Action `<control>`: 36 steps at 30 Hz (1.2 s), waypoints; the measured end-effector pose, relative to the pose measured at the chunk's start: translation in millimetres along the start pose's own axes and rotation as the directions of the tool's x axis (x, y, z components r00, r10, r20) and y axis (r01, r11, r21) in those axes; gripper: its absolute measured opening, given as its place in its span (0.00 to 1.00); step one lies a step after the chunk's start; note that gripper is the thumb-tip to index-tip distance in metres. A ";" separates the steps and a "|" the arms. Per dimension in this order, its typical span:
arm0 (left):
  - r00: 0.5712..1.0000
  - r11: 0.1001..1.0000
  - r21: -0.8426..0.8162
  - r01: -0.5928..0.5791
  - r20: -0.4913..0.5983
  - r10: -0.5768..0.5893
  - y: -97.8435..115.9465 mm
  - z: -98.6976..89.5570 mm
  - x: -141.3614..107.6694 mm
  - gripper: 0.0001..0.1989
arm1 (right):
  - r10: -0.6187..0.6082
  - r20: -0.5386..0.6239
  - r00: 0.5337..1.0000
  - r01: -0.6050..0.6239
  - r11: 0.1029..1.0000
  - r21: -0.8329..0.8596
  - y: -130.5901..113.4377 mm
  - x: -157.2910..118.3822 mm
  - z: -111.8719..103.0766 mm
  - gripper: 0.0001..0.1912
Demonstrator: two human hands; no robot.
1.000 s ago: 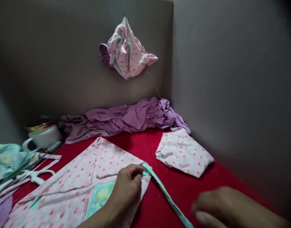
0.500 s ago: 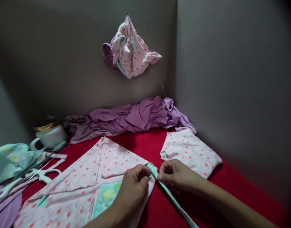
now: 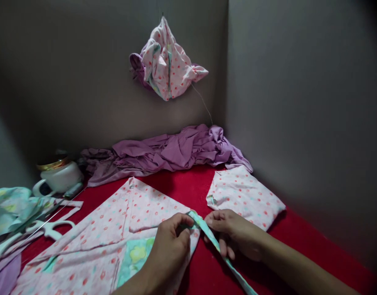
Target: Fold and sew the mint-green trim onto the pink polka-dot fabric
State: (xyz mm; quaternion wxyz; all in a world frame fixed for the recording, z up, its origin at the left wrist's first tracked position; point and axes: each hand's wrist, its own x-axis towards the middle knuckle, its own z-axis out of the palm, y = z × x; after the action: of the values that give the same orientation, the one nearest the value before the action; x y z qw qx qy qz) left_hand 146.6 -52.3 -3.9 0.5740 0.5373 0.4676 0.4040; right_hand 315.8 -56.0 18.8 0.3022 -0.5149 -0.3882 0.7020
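Note:
My left hand (image 3: pixel 173 237) pinches the upper end of a narrow green floral strip (image 3: pixel 211 237) at the right corner of a pink dotted cloth (image 3: pixel 99 217). Beside it, my right hand (image 3: pixel 230 231) has its fingers closed on the same strip just to the right. From there the strip runs down toward the bottom edge over the red surface. The dotted cloth lies folded flat, with a green floral patch (image 3: pixel 136 254) showing near my left wrist.
A folded dotted cloth (image 3: pixel 245 194) lies behind my right hand. Purple fabric (image 3: pixel 176 151) is heaped along the wall, below a hanging dotted cloth bundle (image 3: pixel 170 67). At left are a white cup (image 3: pixel 61 176), white-handled scissors (image 3: pixel 51 229) and green fabric (image 3: pixel 14 209).
My right hand's lower fingers have come out beside the strip, and the strip's upper part shows a wider face. The view has shifted slightly.

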 end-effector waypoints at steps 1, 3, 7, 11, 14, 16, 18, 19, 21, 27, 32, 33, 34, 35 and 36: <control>1.000 1.000 -0.004 0.000 0.006 0.000 -0.4 -0.3 0.1 0.08 | -0.001 -0.008 1.000 0.001 1.000 -0.013 0.2 0.7 0.5 0.06; 1.000 1.000 -0.012 -0.009 0.018 0.009 -1.2 -0.9 0.6 0.09 | 0.006 -0.007 1.000 -0.007 0.999 -0.047 0.5 2.1 1.6 0.07; 1.000 1.000 0.007 -0.020 0.011 0.020 -0.9 -0.8 1.6 0.09 | 0.009 -0.081 0.997 -0.019 0.992 -0.127 2.1 6.6 5.9 0.08; 1.000 0.998 0.062 -0.025 0.014 0.024 1.3 -0.5 1.8 0.10 | -0.056 -0.201 0.978 0.017 0.982 -0.190 4.5 10.2 13.3 0.12; 1.000 0.995 0.094 -0.018 0.011 0.017 1.4 -1.4 1.8 0.09 | -0.056 -0.208 0.976 0.006 0.972 -0.236 3.1 9.5 17.6 0.13; 1.000 0.995 0.093 -0.019 0.019 0.018 1.0 -2.2 1.7 0.10 | -0.036 -0.187 0.982 -0.013 0.966 -0.258 1.3 9.1 18.8 0.14; 1.000 0.994 0.105 -0.026 0.013 0.025 1.5 -3.2 1.3 0.10 | -0.022 -0.160 0.987 -0.024 0.959 -0.281 0.8 10.8 18.6 0.15; 1.000 0.993 0.118 -0.028 0.008 0.027 2.2 -3.7 1.1 0.11 | -0.016 -0.151 0.988 -0.030 0.954 -0.299 1.3 12.7 18.2 0.15; 1.000 0.989 0.146 -0.030 0.003 0.030 4.4 -5.1 0.7 0.10 | -0.007 -0.154 0.988 -0.046 0.940 -0.338 3.3 17.3 17.1 0.15; 0.997 0.981 0.179 -0.081 0.020 0.078 4.2 -10.0 1.8 0.13 | -0.016 -0.154 0.988 -0.040 0.935 -0.352 1.7 15.8 22.8 0.11; 0.997 0.952 0.302 -0.051 -0.047 0.069 2.9 -10.6 7.7 0.12 | 0.004 -0.124 0.992 -0.040 0.956 -0.290 -8.8 4.9 26.6 0.05; 0.996 0.937 0.347 -0.046 -0.053 0.068 4.8 -10.5 8.0 0.13 | -0.008 -0.136 0.991 -0.032 0.957 -0.289 -9.8 3.9 25.0 0.04; 0.996 0.918 0.393 -0.048 -0.050 0.073 7.5 -10.4 7.7 0.13 | -0.022 -0.153 0.988 -0.026 0.953 -0.302 -10.2 3.1 22.9 0.04; 0.996 0.899 0.434 -0.060 -0.038 0.085 10.6 -10.5 7.0 0.12 | -0.037 -0.180 0.983 -0.025 0.944 -0.330 -10.2 2.5 20.6 0.04; 0.995 0.878 0.473 -0.078 -0.019 0.099 13.9 -10.8 6.1 0.12 | -0.048 -0.209 0.977 -0.032 0.930 -0.367 -9.9 1.9 18.5 0.04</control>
State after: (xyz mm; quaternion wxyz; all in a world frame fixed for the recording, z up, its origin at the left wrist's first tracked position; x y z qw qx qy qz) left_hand 138.1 -42.5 9.5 0.3972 0.6727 0.5387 0.3153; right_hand 297.9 -53.6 29.4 0.2432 -0.6333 -0.4801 0.5561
